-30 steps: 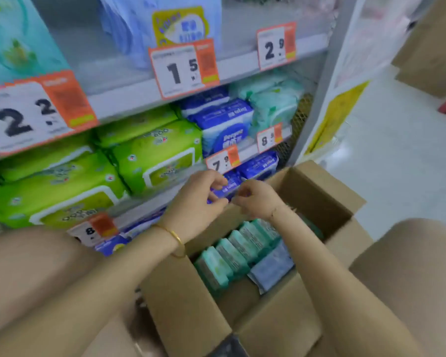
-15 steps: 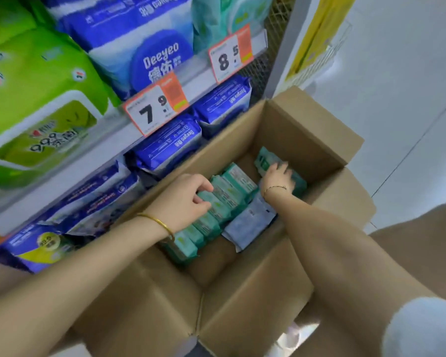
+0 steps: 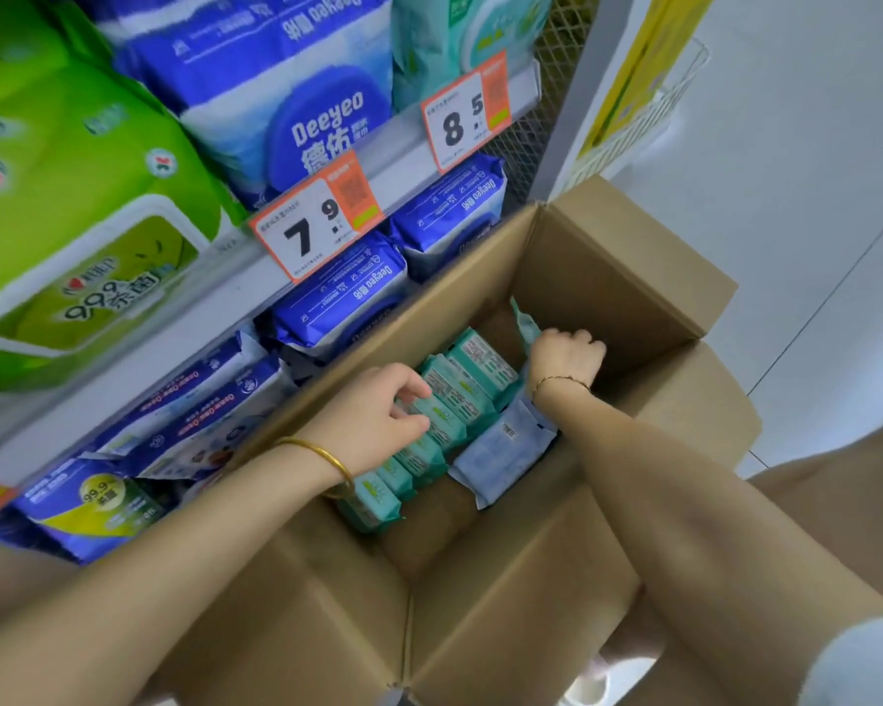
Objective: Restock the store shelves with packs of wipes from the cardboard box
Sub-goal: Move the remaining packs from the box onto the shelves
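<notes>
The cardboard box (image 3: 480, 593) stands open-topped against the shelves (image 3: 215, 318), flaps spread; its near half is bare floor, while upright teal packs (image 3: 460, 394) and a flat pale-blue pack (image 3: 505, 450) crowd the far half, both forearms crossing the opening

The big blue pack (image 3: 276, 89) carries the brand "Deeyeo", the green pack (image 3: 88, 206) shows "99.9", and two shelf price tags read "7.9" (image 3: 317, 221) and "8.5" (image 3: 465, 114) (the small print is unreadable).

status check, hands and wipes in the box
Both hands in the box. Left hand on the teal packs, right hand closed on one pack at the far end. Nothing lifted out yet; nothing blocking.
</notes>
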`<control>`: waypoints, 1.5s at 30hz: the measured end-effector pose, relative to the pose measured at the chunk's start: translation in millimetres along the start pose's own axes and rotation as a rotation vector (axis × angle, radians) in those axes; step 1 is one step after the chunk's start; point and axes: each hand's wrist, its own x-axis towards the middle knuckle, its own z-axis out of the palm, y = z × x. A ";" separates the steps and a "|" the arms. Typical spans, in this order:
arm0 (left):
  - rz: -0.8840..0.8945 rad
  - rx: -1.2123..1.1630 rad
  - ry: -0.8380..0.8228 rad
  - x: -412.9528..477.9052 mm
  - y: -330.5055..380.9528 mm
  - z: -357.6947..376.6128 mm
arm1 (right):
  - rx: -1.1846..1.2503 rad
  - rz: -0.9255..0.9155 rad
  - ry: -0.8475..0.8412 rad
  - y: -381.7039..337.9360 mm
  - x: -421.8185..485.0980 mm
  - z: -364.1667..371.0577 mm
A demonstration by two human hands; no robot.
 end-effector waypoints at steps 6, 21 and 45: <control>-0.133 -0.238 -0.026 -21.6 12.3 -16.4 | 0.335 -0.061 -0.336 -1.3 -34.7 -79.2; -0.004 -0.454 0.199 -186.9 19.6 -103.2 | 1.183 -0.846 -0.765 -23.9 -204.9 -232.0; 0.150 -0.243 1.397 -276.3 -1.1 -282.9 | 1.346 -1.126 0.294 -208.8 -297.7 -407.2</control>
